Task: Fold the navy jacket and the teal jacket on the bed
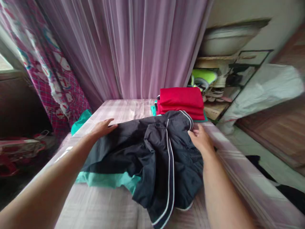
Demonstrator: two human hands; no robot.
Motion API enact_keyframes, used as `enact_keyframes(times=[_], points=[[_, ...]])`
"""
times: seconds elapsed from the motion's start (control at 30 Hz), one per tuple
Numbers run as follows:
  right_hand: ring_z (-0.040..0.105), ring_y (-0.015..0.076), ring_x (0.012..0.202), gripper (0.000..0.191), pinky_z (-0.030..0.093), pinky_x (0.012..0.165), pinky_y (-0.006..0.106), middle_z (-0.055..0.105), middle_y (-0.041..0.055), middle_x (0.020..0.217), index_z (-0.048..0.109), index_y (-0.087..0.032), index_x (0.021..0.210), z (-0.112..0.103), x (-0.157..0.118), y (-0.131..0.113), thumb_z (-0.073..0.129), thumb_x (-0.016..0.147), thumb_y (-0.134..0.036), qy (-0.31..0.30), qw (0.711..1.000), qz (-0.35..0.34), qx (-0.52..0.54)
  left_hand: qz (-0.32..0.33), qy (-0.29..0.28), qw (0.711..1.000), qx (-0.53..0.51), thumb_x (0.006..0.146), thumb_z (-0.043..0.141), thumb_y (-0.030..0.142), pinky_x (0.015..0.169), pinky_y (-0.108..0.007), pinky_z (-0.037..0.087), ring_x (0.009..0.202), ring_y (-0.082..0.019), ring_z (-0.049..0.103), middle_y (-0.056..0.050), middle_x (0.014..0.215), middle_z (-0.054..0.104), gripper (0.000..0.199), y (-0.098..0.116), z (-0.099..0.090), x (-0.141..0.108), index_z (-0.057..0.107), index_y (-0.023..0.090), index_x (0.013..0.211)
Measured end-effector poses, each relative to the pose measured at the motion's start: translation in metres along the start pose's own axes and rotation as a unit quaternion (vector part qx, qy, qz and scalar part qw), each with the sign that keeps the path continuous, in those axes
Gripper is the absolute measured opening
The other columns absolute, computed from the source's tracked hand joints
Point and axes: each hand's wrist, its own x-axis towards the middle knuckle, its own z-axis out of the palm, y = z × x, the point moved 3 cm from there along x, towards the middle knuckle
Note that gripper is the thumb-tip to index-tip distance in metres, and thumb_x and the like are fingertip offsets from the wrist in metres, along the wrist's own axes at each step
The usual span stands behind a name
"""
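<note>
Fingers on the left hand (pixel 101 128) are loosely spread, thumb and forefinger apart, resting at the far left edge of the dark garment (pixel 119 149); those on the right hand (pixel 202 140) are bent in at its upper right edge, beside the white piping (pixel 187 117), and whether they pinch the fabric I cannot tell. The garment lies across the middle of the frame on a checked cover (pixel 83 203), creased and bunched toward its right half, with a teal cloth (pixel 105 179) showing beneath its lower left side. Having a hand near each far corner probably keeps that edge drawn out and lets both ends be steered together, while the bunched part lies loose between the forearms. The folded red stack (pixel 182 100) sits just beyond the garment's upper right, perhaps set back to keep it out of the way, though it leaves little room on that side. The purple curtain (pixel 143 47) bounds the far edge. More of the cover shows at upper centre, left of the stack, and along the bottom of the frame, where movement looks easiest; at right, the cover's long edge runs close by the right forearm.
</note>
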Motion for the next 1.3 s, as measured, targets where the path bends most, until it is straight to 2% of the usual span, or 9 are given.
enact_keyframes(times=[0.1,0.2,0.43,0.57,0.7,0.87,1.0,1.1,1.3], points=[[0.068,0.0274,0.11,0.052,0.05,0.09,0.037,0.074,0.0088,0.119,0.057,-0.018,0.14,-0.001,-0.002,0.002,0.054,0.09,-0.036,-0.016,0.999,-0.011,-0.025,0.017,-0.032,0.999,-0.01,0.087,0.042,0.062,0.1,-0.033,0.048,0.121,-0.027,0.063,-0.007,0.133,0.068,0.066,0.012,0.007,0.003,0.058,0.022,0.138],[0.069,0.0267,0.107,0.042,0.051,0.087,0.035,0.076,0.0072,0.115,0.066,-0.022,0.127,-0.002,-0.002,0.001,0.054,0.09,-0.036,-0.016,0.999,-0.015,-0.028,0.033,0.017,0.999,-0.005,0.088,0.046,0.053,0.095,-0.034,0.05,0.113,-0.027,0.067,-0.005,0.123,0.073,0.05,0.021,0.004,-0.006,0.067,0.026,0.125],[0.067,0.0265,0.112,0.049,0.05,0.095,0.037,0.07,0.0105,0.126,0.058,-0.02,0.136,0.004,-0.002,-0.001,0.052,0.091,-0.04,-0.01,0.999,-0.03,0.014,0.202,0.176,0.963,0.027,0.096,0.045,0.037,0.1,-0.044,0.046,0.094,-0.025,0.07,-0.006,0.095,0.077,0.033,0.057,-0.012,-0.084,0.074,0.025,0.107],[0.065,0.0302,0.115,0.054,0.049,0.098,0.043,0.066,0.0142,0.132,0.054,-0.02,0.141,0.003,-0.003,-0.002,0.05,0.091,-0.041,0.015,0.999,-0.04,-0.028,0.325,0.186,0.926,0.053,0.096,0.047,0.022,0.107,-0.046,0.041,0.088,-0.019,0.068,-0.002,0.09,0.075,0.029,0.085,-0.008,-0.134,0.072,0.027,0.111],[0.064,0.0308,0.117,0.057,0.048,0.1,0.045,0.062,0.0158,0.137,0.048,-0.019,0.146,0.002,-0.005,-0.003,0.047,0.093,-0.041,0.011,0.998,-0.036,-0.059,0.357,0.159,0.917,0.075,0.096,0.049,0.019,0.098,-0.041,0.046,0.083,-0.018,0.067,-0.002,0.085,0.073,0.025,0.104,-0.011,-0.162,0.071,0.025,0.106],[0.06,0.0349,0.124,0.067,0.047,0.101,0.05,0.06,0.0186,0.14,0.04,-0.018,0.152,0.006,-0.006,-0.003,0.047,0.093,-0.049,-0.022,0.994,-0.019,-0.109,0.281,0.042,0.956,0.068,0.099,0.044,0.033,0.074,-0.034,0.049,0.077,-0.02,0.07,-0.003,0.08,0.073,0.026,0.111,-0.018,-0.158,0.068,0.025,0.106],[0.056,0.0371,0.128,0.072,0.045,0.104,0.053,0.055,0.0188,0.145,0.035,-0.018,0.154,0.012,-0.006,0.001,0.046,0.093,-0.053,-0.081,0.987,-0.01,-0.137,0.104,-0.033,0.994,0.013,0.101,0.031,0.036,0.069,-0.032,0.049,0.075,-0.021,0.071,-0.005,0.08,0.075,0.039,0.096,-0.022,-0.115,0.061,0.022,0.122],[0.055,0.0359,0.13,0.069,0.045,0.105,0.052,0.054,0.0173,0.146,0.035,-0.019,0.154,0.014,-0.005,0.004,0.045,0.094,-0.051,-0.099,0.986,-0.007,-0.135,0.033,-0.114,0.993,0.014,0.096,0.036,0.037,0.073,-0.031,0.051,0.084,-0.023,0.072,-0.007,0.089,0.077,0.038,0.084,-0.018,-0.083,0.067,0.021,0.112],[0.058,0.0344,0.126,0.065,0.046,0.102,0.051,0.059,0.0151,0.141,0.038,-0.022,0.152,0.015,-0.005,0.005,0.043,0.094,-0.05,-0.107,0.984,-0.009,-0.143,0.028,-0.09,0.995,-0.02,0.089,0.041,0.053,0.096,-0.036,0.048,0.116,-0.028,0.065,-0.011,0.127,0.071,0.054,0.074,-0.006,-0.063,0.067,0.021,0.123]])
